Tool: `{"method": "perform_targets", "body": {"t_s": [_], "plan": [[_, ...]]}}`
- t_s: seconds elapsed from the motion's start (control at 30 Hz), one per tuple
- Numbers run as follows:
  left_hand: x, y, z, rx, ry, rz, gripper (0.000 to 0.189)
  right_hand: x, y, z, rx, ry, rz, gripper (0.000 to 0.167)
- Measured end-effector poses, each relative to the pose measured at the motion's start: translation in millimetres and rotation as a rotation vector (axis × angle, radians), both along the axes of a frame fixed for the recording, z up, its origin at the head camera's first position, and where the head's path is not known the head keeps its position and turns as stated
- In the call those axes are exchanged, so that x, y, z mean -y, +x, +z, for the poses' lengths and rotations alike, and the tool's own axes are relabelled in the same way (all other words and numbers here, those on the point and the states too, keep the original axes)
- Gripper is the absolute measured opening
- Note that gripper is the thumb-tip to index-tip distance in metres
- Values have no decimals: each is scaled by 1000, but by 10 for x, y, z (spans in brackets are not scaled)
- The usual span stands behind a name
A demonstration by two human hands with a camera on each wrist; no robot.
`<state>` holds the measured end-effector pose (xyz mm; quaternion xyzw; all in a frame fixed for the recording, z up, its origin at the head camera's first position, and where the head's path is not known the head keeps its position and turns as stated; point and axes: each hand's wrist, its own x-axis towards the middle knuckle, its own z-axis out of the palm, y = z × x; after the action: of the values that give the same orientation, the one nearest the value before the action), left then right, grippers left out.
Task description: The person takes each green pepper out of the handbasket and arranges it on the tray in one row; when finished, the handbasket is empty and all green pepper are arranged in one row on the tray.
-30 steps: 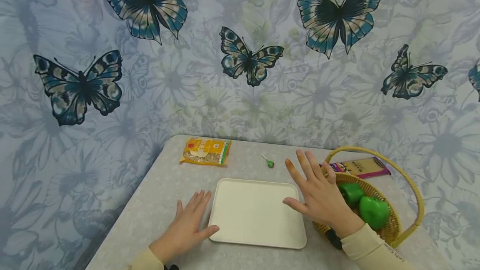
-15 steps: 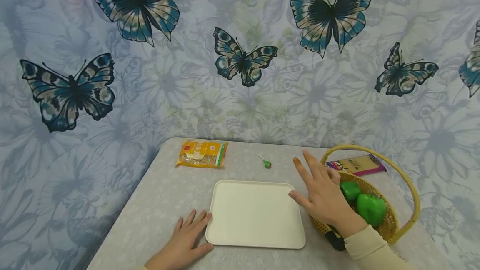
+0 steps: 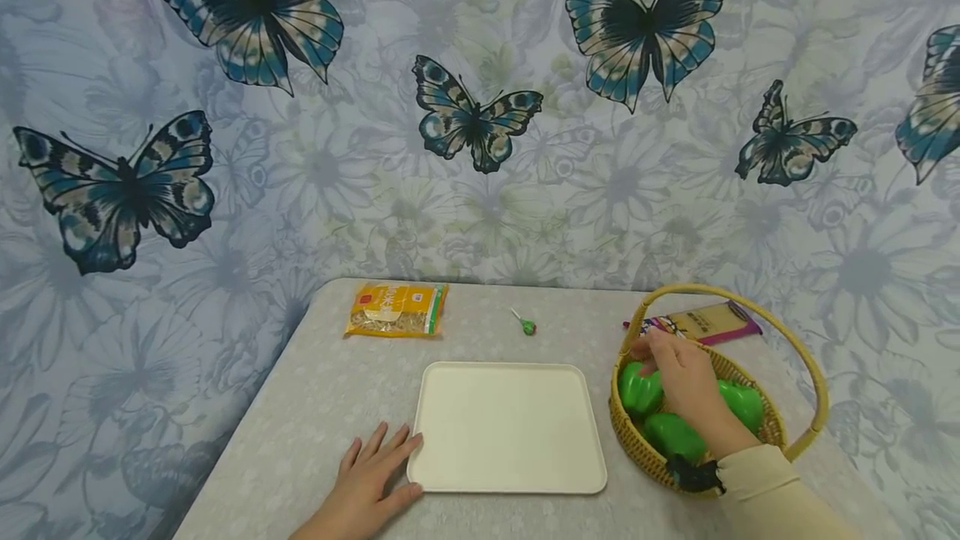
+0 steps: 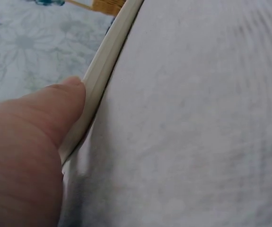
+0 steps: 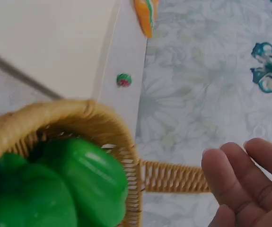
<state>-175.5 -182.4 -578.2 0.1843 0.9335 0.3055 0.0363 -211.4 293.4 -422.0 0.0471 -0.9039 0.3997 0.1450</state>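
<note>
My left hand (image 3: 367, 477) rests beside a cream tray (image 3: 510, 432), fingers spread and straight, the index fingertip and thumb at the tray's left edge. In the left wrist view, the thumb (image 4: 55, 106) lies against the tray's rim (image 4: 102, 66). Over a yellow wicker basket (image 3: 624, 427) reaches my right hand (image 3: 690, 382), fingers loosely bent near the left end of its handle. Green bell peppers (image 3: 675, 437) lie in the basket, partly hidden by that hand. The right wrist view shows the hand (image 5: 249, 189) with nothing held, apart from the bell peppers (image 5: 91, 175).
An orange bag of grain-like food (image 3: 396, 311) lies at the back left of the table. Right of it is a green lollipop (image 3: 528, 327) with a white stick. Behind the basket lies a tan and purple pack (image 3: 712, 322). A butterfly-patterned wall (image 3: 480, 232) stands behind the table.
My left hand has drawn back and come down at the tray's left edge. The right hand has moved right, from beside the tray to over the basket, uncovering more bell peppers.
</note>
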Motion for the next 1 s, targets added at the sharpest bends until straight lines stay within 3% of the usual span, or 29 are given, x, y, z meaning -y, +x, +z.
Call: {"method": "perform_targets", "body": {"t_s": [0.13, 0.23, 0.33, 0.47, 0.67, 0.87, 1.0], "plan": [[0, 0, -2, -17, -13, 7, 70, -121, -36, -36, 156, -16, -75, 57], [-9, -6, 3, -16, -18, 5, 70, -213, -45, -52, 301, 37, -84, 53], [-18, -7, 9, 2, -20, 3, 70, -297, -45, -60, 453, 96, -24, 41], [-20, -3, 9, 7, -18, 3, 70, -377, -26, -70, 584, 126, 107, 31], [-15, -7, 4, -11, -31, 7, 70, -459, -8, -94, 657, 201, 252, 40], [-12, -10, -5, -17, -24, 1, 69, -497, -32, -117, 684, 344, 316, 59], [-13, -13, -11, -23, -25, 1, 69, -498, -41, -167, 727, 404, 325, 63]]}}
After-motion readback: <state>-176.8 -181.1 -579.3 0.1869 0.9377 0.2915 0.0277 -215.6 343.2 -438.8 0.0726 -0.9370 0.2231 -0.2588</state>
